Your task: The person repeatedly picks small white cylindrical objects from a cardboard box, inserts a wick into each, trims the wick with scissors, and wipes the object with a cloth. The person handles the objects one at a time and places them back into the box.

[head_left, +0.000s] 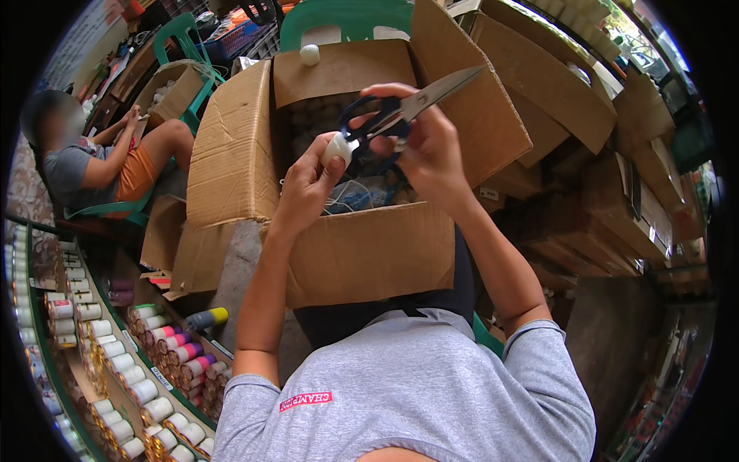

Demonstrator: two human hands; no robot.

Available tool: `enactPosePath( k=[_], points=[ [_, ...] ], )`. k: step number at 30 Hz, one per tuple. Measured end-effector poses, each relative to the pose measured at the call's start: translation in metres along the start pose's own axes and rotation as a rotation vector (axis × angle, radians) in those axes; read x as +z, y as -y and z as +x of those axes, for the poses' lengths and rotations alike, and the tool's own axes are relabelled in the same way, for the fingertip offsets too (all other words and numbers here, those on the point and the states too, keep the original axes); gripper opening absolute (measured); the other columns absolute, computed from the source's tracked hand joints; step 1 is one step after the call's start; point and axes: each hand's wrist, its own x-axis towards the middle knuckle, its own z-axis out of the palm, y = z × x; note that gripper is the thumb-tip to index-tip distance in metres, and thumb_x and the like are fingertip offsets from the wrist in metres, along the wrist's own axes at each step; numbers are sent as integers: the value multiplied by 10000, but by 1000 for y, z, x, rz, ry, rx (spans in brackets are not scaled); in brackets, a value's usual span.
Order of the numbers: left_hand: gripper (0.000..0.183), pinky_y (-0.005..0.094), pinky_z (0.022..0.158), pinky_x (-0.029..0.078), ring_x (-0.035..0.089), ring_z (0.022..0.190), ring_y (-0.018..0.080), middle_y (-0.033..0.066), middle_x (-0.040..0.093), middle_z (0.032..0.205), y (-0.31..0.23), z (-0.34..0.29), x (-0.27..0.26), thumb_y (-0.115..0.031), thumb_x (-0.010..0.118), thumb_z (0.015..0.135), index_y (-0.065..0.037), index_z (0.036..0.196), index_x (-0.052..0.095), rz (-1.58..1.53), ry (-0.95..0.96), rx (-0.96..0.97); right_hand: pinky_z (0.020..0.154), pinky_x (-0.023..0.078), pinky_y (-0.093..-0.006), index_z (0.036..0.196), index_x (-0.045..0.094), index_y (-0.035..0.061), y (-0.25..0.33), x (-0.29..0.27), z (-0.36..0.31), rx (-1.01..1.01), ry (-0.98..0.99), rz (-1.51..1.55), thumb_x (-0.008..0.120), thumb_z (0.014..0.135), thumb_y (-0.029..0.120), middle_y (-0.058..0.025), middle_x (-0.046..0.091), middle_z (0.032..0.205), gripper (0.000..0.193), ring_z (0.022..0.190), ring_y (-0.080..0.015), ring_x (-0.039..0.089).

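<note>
In the upper middle of the frame, both hands meet above an open cardboard box (362, 254). The left hand (308, 181) pinches a small white spool (336, 148) between thumb and fingertips, its fingers curled closed around it. The right hand (427, 150) grips a pair of scissors (400, 112) with dark blue handles; its fingers pass through the loops and close on them. The steel blades point toward the upper right of the frame and lie nearly together. The spool sits just left of the scissor handles, touching or almost touching them, so the 2 hands are close together with the spool between them.

Below the hands, inside the box, lies a tangle of pale thread (350, 196) and some bluish material. The box flaps stand open, and 1 small white ball-like spool (309, 54) rests on the rear flap at the upper middle. A green plastic chair (346, 15) rises behind the box.

At the lower left of the frame, rows of thread spools (162, 346) in white, pink, green and gold fill a rack. At the left edge another person (100, 158) in a grey shirt and orange shorts sits beside a smaller cardboard box (173, 88). More stacked cartons (570, 100) fill the upper right.
</note>
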Motion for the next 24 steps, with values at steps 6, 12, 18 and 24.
enactPosePath(
  k=[6,12,18,24],
  points=[
    [410,240,678,414,461,751,78,-12,555,859,-13,-1,-2,-409,563,985,-55,1194,570,25,28,-34,828,542,-263,1268,477,10,11,-1,-11,28,65,-304,368,723,-238,-106,550,1262,609,1046,-188,652],
    [413,224,661,392,443,739,75,-15,536,851,-15,-7,3,-409,569,983,-55,1195,567,1,27,-3,842,547,-282,1296,472,17,23,-10,-3,-121,-2,6,370,754,-248,-94,587,1185,611,1069,-192,637],
    [457,223,677,398,446,761,74,-9,540,876,-9,-11,-1,-452,565,973,-57,1202,565,25,50,29,861,549,-304,1282,476,6,29,-8,-3,-220,-17,71,386,786,-245,-119,552,1281,563,1058,-177,637],
    [493,217,692,407,459,779,76,-4,544,895,-10,-9,-1,-475,562,967,-43,1204,553,6,72,-1,839,544,-294,1334,428,9,17,-13,-13,-36,130,-73,414,814,-201,-130,582,1235,561,1067,-218,643]
  ],
)
